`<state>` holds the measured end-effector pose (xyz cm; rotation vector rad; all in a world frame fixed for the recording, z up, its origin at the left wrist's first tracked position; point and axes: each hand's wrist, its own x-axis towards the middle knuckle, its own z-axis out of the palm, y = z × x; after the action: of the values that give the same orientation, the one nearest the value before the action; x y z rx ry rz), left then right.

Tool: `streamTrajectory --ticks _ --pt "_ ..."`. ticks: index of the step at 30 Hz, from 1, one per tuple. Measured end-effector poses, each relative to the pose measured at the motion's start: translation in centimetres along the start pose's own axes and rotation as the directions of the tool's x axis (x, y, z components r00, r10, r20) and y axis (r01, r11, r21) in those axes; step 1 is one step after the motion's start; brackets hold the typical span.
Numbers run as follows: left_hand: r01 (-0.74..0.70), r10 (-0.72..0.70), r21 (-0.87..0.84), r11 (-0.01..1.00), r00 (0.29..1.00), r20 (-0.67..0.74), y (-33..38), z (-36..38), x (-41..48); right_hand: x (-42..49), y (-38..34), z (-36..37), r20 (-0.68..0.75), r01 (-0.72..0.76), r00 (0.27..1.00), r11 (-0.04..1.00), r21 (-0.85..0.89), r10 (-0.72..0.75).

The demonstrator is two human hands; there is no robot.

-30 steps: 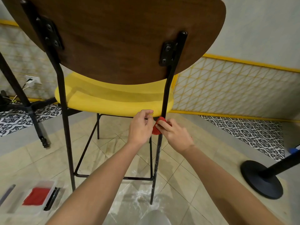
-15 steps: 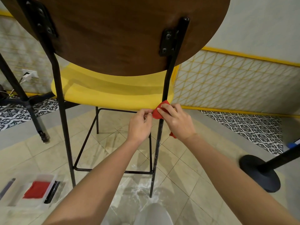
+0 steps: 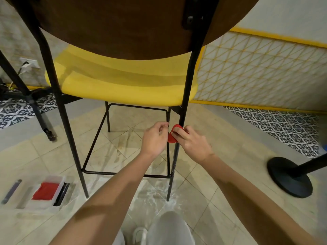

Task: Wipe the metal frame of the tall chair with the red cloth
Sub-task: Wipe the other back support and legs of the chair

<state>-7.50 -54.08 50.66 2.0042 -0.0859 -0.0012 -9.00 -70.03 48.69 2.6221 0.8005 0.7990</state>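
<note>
Beige tile floor [image 3: 230, 165], tall chair [image 3: 123, 89]. Right hand [image 3: 194, 144] pinched the cloth [image 3: 173, 137] against its back leg [image 3: 177, 156]; left hand [image 3: 154, 138] curled just left of that leg, couldn't tell if gripping anything.

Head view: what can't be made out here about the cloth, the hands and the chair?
The red cloth: mostly covered by the right hand; how far it wraps the rear leg is hidden.
The left hand: curled fingertips face away; whether they pinch the cloth or the thin leg behind is unclear.
The backrest: top cut off by the frame edge.
The floor tray: contents blurred, only a red patch reads.
</note>
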Motion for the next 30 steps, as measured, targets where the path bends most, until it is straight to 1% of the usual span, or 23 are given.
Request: streamTrajectory --ticks 5,7,10,12,18,24,30 --pt "0.037 -0.038 0.014 0.999 0.999 0.029 -0.8 0.4 0.1 -0.3 0.1 0.8 0.051 0.025 0.998 1.000 -0.004 -0.025" --pt "0.036 -0.036 0.008 0.999 0.999 0.023 -0.5 0.4 0.2 0.1 0.6 -0.1 0.014 0.023 1.000 1.000 0.003 -0.023" --pt "0.015 -0.015 0.000 1.000 1.000 0.013 0.3 0.4 0.5 1.9 2.1 -2.5 -0.098 -0.041 0.994 0.999 0.022 0.043" --pt "0.010 -0.010 -0.020 1.000 1.000 0.009 0.7 0.5 0.6 3.0 3.0 -3.4 -0.136 -0.052 0.989 0.999 0.002 0.052" --pt "0.048 -0.051 -0.152 0.987 0.999 -0.012 1.1 0.5 0.9 3.5 3.2 -3.4 -0.147 -0.075 0.986 0.996 0.041 0.080" --pt "0.109 -0.111 -0.211 0.971 0.994 0.003 -0.7 0.8 0.9 1.3 1.0 -1.3 -0.064 -0.007 0.998 1.000 -0.009 0.006" --pt "0.137 -0.133 -0.163 0.977 0.991 0.032 -2.1 1.8 0.4 -1.5 -1.1 1.7 0.080 -0.014 0.997 0.996 0.085 0.008"
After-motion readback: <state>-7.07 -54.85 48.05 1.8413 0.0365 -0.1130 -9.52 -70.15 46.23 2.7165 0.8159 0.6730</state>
